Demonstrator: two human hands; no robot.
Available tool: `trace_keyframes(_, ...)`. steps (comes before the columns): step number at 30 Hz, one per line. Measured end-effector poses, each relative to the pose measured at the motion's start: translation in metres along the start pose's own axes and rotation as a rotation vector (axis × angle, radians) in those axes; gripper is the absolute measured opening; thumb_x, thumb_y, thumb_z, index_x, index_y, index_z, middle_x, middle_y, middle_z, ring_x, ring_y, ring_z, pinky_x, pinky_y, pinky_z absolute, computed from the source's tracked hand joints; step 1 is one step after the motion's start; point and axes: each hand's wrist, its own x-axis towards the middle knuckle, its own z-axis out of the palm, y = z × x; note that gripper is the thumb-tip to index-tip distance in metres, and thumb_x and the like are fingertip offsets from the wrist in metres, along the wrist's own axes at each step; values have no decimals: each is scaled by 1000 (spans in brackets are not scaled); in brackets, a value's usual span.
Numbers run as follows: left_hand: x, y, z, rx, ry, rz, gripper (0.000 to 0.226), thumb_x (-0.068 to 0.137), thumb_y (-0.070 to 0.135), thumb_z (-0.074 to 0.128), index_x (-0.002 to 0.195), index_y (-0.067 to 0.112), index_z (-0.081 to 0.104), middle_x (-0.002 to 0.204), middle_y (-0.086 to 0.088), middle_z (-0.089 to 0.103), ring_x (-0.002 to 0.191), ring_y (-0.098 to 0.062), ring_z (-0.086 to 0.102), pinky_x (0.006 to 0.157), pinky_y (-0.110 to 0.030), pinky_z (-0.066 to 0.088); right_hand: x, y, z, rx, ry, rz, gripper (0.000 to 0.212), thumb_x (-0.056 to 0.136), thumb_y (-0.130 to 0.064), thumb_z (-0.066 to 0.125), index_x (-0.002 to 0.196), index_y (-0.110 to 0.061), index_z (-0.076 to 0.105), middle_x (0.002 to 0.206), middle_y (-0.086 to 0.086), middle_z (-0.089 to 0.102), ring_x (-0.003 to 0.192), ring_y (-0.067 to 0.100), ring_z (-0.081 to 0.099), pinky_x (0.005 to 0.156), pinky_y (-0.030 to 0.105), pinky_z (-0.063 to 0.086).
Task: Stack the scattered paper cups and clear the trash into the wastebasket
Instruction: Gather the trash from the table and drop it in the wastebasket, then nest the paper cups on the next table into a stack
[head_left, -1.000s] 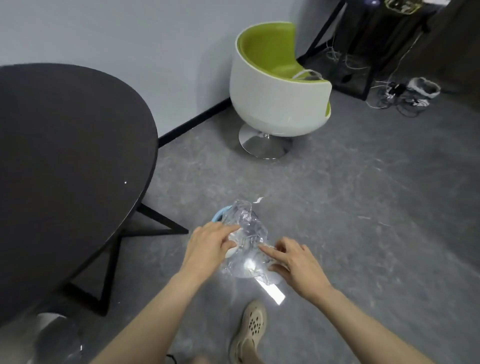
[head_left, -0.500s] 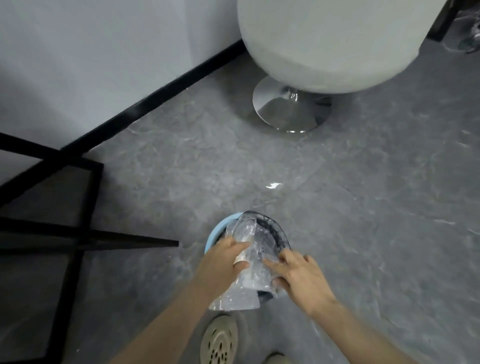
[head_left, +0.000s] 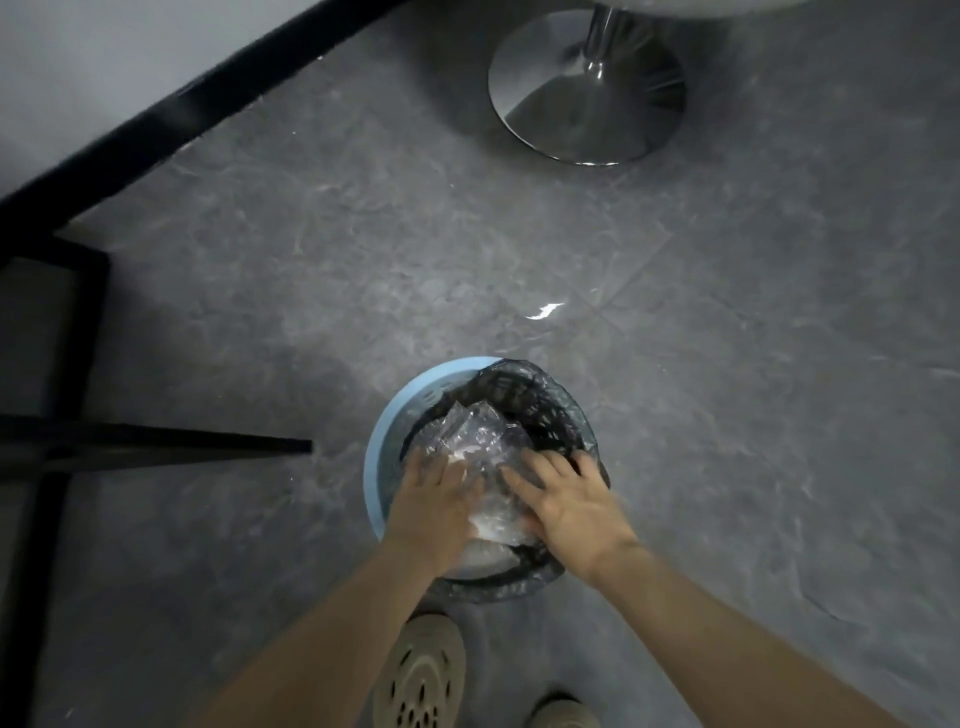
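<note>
A light blue wastebasket (head_left: 387, 410) with a dark bag liner (head_left: 540, 395) stands on the grey floor right below me. A crumpled clear plastic wrapper (head_left: 470, 431) sits inside its mouth. My left hand (head_left: 431, 499) lies on the wrapper's left side and my right hand (head_left: 566, 499) on its right side, both with fingers spread and pressed flat against the plastic. The lower part of the wrapper is hidden under my hands. No paper cups are in view.
A chrome chair base (head_left: 587, 93) stands at the upper right. Black table legs (head_left: 156, 447) run along the left. A dark skirting board (head_left: 197, 93) lines the wall. My shoes (head_left: 421, 675) are just below the basket. A small white scrap (head_left: 543, 310) lies on the floor.
The view tipped down and closer to the basket. Both hands lowered the plastic wrapper from above the rim into the basket, and they now press on it.
</note>
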Motion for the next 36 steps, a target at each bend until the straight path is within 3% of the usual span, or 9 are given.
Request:
trace_keyframes(3, -9, 0, -19, -64, 46, -35, 64, 99, 42, 40, 152, 28, 7, 159, -3, 10, 147, -25, 7, 115, -53, -6, -11, -2, -22, 73, 83, 11, 64, 72, -35, 79, 131, -22, 58, 127, 8, 60, 115, 26, 57, 96, 46, 45)
trace_keyframes(7, -50, 4, -73, -149, 129, -32, 62, 95, 42, 47, 150, 30, 21, 154, 1, 27, 143, -21, 22, 117, -50, 4, -39, 3, -78, 122, 183, 24, 60, 59, -42, 85, 114, -26, 69, 111, 1, 68, 98, 19, 65, 83, 39, 52)
trace_keyframes(10, -92, 6, -135, -253, 241, -76, 50, 91, 41, 43, 139, 27, 45, 135, 0, 52, 127, -23, 47, 109, -41, 23, -67, 10, -144, 215, 161, 68, 59, 64, -41, 82, 119, -27, 67, 113, 1, 66, 99, 19, 65, 84, 41, 51)
trace_keyframes(13, -142, 8, -220, -205, 245, -122, 41, 94, 42, 43, 132, 29, 48, 127, 2, 55, 117, -21, 54, 94, -32, 36, -104, 18, -232, 333, 122, 77, 56, 84, -39, 59, 138, -26, 50, 131, 2, 56, 117, 24, 55, 99, 42, 37)
trace_keyframes(17, -221, 19, -344, -185, 298, -83, 39, 97, 44, 43, 132, 27, 45, 126, -3, 55, 116, -24, 55, 90, -34, 41, -164, 30, -366, 338, 111, 121, 54, 97, -42, 43, 148, -33, 28, 139, -5, 44, 128, 16, 40, 101, 32, 20)
trace_keyframes(20, -284, 29, -428, -120, 339, -47, 38, 97, 44, 44, 128, 24, 48, 127, -2, 54, 119, -23, 53, 91, -31, 40, -211, 41, -462, 325, 56, 147, 48, 98, -43, 41, 144, -33, 35, 133, -2, 51, 126, 18, 45, 101, 34, 25)
trace_keyframes(25, -375, 44, -546, -27, 440, 50, 41, 97, 47, 40, 132, 26, 47, 129, 0, 51, 125, -21, 48, 94, -33, 37, -290, 64, -596, 278, 71, 261, 49, 98, -46, 42, 144, -32, 37, 140, 0, 46, 131, 20, 40, 103, 35, 27)
trace_keyframes(30, -429, 76, -620, 67, 446, 164, 42, 98, 46, 38, 134, 26, 45, 133, -1, 49, 124, -22, 48, 93, -35, 39, -367, 82, -668, 328, 141, 441, 48, 96, -50, 44, 140, -31, 43, 138, 2, 50, 129, 20, 44, 100, 32, 31)
trace_keyframes(36, -437, 170, -668, 216, 340, 371, 46, 96, 49, 40, 133, 23, 46, 137, -1, 49, 124, -22, 49, 96, -35, 41, -467, 120, -673, 482, 152, 686, 52, 94, -52, 48, 141, -33, 41, 143, 0, 48, 131, 20, 43, 105, 35, 32)
